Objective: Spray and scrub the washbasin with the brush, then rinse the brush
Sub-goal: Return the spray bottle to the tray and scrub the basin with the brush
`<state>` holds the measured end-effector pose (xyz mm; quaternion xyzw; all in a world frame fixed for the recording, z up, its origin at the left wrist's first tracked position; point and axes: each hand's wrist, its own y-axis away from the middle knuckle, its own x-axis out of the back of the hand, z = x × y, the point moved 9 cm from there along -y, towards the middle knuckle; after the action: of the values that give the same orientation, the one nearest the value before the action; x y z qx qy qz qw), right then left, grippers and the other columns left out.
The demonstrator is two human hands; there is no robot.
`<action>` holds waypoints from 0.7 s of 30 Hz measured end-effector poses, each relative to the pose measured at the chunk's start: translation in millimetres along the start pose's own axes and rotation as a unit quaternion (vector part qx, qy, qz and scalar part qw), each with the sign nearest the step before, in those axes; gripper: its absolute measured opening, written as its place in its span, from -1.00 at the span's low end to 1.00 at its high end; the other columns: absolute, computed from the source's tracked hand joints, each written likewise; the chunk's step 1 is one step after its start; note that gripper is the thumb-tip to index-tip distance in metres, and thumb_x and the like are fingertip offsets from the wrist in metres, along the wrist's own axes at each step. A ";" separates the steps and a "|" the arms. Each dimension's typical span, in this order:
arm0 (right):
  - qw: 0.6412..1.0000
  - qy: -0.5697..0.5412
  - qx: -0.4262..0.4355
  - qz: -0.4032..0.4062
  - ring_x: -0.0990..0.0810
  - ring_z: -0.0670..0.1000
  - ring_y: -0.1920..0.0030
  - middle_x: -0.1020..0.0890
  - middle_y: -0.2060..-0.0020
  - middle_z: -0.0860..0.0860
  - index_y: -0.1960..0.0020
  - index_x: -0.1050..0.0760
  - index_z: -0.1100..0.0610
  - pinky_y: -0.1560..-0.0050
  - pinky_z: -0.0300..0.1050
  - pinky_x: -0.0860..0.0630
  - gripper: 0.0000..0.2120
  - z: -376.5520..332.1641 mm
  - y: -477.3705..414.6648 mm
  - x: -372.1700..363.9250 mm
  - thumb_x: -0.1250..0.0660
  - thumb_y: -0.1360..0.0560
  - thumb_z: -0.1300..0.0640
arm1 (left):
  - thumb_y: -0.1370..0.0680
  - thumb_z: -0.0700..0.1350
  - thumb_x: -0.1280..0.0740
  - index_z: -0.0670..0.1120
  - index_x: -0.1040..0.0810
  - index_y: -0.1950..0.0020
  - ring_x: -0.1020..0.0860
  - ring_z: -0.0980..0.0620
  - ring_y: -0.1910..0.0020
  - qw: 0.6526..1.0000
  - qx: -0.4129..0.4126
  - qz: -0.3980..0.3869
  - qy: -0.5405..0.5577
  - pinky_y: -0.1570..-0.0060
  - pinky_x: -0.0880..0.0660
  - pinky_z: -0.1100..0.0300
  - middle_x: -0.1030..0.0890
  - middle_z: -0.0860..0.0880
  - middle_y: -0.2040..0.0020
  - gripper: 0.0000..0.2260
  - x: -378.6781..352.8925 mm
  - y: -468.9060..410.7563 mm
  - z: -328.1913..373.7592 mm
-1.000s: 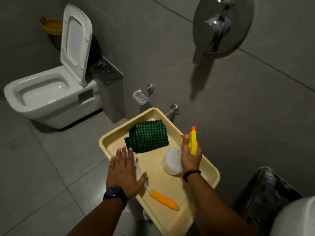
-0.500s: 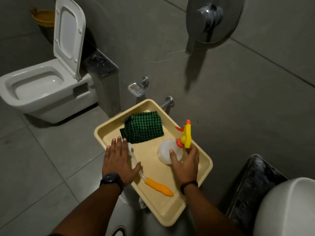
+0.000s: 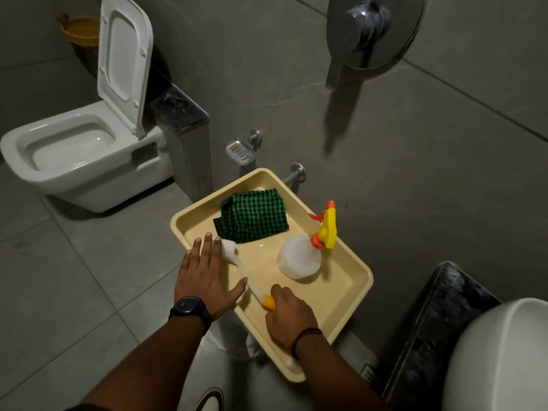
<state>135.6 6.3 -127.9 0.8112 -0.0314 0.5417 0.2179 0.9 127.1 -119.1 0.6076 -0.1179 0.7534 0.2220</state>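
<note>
brush handle gripped in the tray

right hand (image 3: 289,317) closed over the orange handle end of the brush (image 3: 246,275), lying flat in the cream tray (image 3: 353,295). white bristle head up beside the fingers (image 3: 207,247) of the left hand (image 3: 204,280), spread flat, palm down, on the tray's left rim and over part of the brush's white neck. dark watch (image 3: 189,310) on the left wrist, dark band on the right. spray bottle (image 3: 308,253) standing free in the tray, white body, yellow and orange trigger head, well apart from both hands. folded green checked cloth (image 3: 252,216) at the tray's far end, touching the bristles. washbasin (image 3: 498,357) at lower right, white rim only partly in view. toilet (image 3: 80,149) with raised lid at far left.
</note>
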 end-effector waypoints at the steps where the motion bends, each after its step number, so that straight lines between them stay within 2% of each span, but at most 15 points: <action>1: 1.000 -0.011 -0.006 0.022 -0.56 0.24 0.05 -0.54 0.00 0.14 -0.11 -0.33 0.11 0.08 0.03 -0.48 -0.74 -1.0 0.6 8.7 -0.18 -0.45 0.08 | -0.35 0.47 0.04 -0.09 0.10 -0.54 0.06 -0.15 -0.53 1.000 0.004 0.004 0.008 -0.46 0.08 -0.07 0.04 -0.14 -0.57 -0.07 4.4 1.8 -3.1; 4: 0.996 -0.049 -0.018 0.079 -0.57 0.24 0.10 -0.58 0.12 0.13 -0.03 -0.35 0.09 0.14 0.01 -0.45 -0.81 -3.9 8.4 40.2 -0.17 -0.45 0.05 | -0.34 0.50 0.13 -0.10 0.10 -0.54 0.06 -0.14 -0.53 1.000 0.017 0.018 0.009 -0.47 0.06 -0.07 0.03 -0.15 -0.57 -0.05 27.6 8.9 -4.6; 7: 0.987 -0.119 -0.034 0.107 -0.54 0.21 0.19 -0.47 0.30 0.04 0.14 -0.28 0.00 0.24 -0.06 -0.39 -0.91 -5.4 24.4 72.0 -0.20 -0.43 0.05 | -0.34 0.50 0.13 -0.13 0.00 -0.54 -0.03 -0.17 -0.52 0.998 0.018 0.048 0.032 -0.46 -0.01 -0.08 -0.07 -0.18 -0.55 -0.04 63.2 15.7 12.1; 9: 0.974 -0.177 -0.059 0.128 -0.50 0.19 0.23 -0.46 0.31 0.05 0.21 -0.26 -0.03 0.26 -0.06 -0.38 -0.89 1.8 44.0 96.2 -0.21 -0.41 0.04 | -0.35 0.49 0.08 -0.14 -0.08 -0.52 -0.12 -0.19 -0.50 0.996 0.002 0.071 0.057 -0.43 -0.10 -0.11 -0.16 -0.18 -0.53 -0.06 90.3 25.5 35.6; 11: 0.958 -0.221 -0.079 0.163 -0.52 0.23 0.19 -0.55 0.24 0.12 0.19 -0.32 -0.02 0.24 -0.07 -0.39 -0.91 12.6 68.0 123.5 -0.23 -0.38 0.02 | -0.36 0.48 0.06 -0.15 -0.12 -0.50 -0.18 -0.22 -0.46 0.993 -0.024 0.089 0.074 -0.41 -0.17 -0.13 -0.22 -0.19 -0.51 -0.08 113.8 37.8 64.7; 13: 0.937 -0.259 -0.085 0.218 -0.54 0.25 0.16 -0.60 0.22 0.17 0.21 -0.36 0.02 0.21 -0.05 -0.41 -0.88 30.3 104.5 155.9 -0.23 -0.33 -0.02 | -0.38 0.45 0.03 -0.17 -0.16 -0.49 -0.24 -0.24 -0.42 0.989 -0.069 0.103 0.078 -0.39 -0.22 -0.15 -0.27 -0.21 -0.48 -0.11 133.3 57.7 105.6; 16: 0.915 -0.273 -0.097 0.280 -0.52 0.27 0.19 -0.60 0.26 0.20 0.33 -0.30 0.05 0.24 -0.07 -0.36 -0.83 64.5 169.7 197.3 -0.20 -0.27 -0.04 | -0.40 0.42 -0.04 -0.18 -0.28 -0.43 -0.36 -0.25 -0.31 0.978 -0.159 0.115 0.065 -0.32 -0.31 -0.13 -0.39 -0.24 -0.39 -0.17 149.0 95.8 178.1; 19: 0.894 -0.259 -0.138 0.339 -0.47 0.29 0.27 -0.54 0.37 0.20 0.40 -0.23 0.01 0.29 -0.04 -0.36 -0.78 120.0 254.2 228.6 -0.24 -0.31 -0.01 | -0.40 0.35 -0.13 -0.17 -0.40 -0.34 -0.44 -0.25 -0.21 0.960 -0.249 0.107 0.067 -0.21 -0.40 -0.10 -0.49 -0.23 -0.27 -0.27 152.3 140.7 262.3; 21: 0.877 -0.252 -0.175 0.369 -0.41 0.25 0.33 -0.47 0.45 0.12 0.40 -0.22 0.01 0.31 -0.01 -0.38 -0.73 158.7 310.4 240.8 -0.28 -0.34 0.02 | -0.38 0.31 -0.16 -0.18 -0.45 -0.29 -0.47 -0.26 -0.17 0.950 -0.294 0.078 0.076 -0.16 -0.43 -0.08 -0.52 -0.24 -0.22 -0.30 142.9 166.7 312.6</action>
<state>282.8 -290.9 135.7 0.7984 -0.4765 0.3458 0.1258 167.8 -131.0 107.7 0.4458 -0.3637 0.7441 0.3395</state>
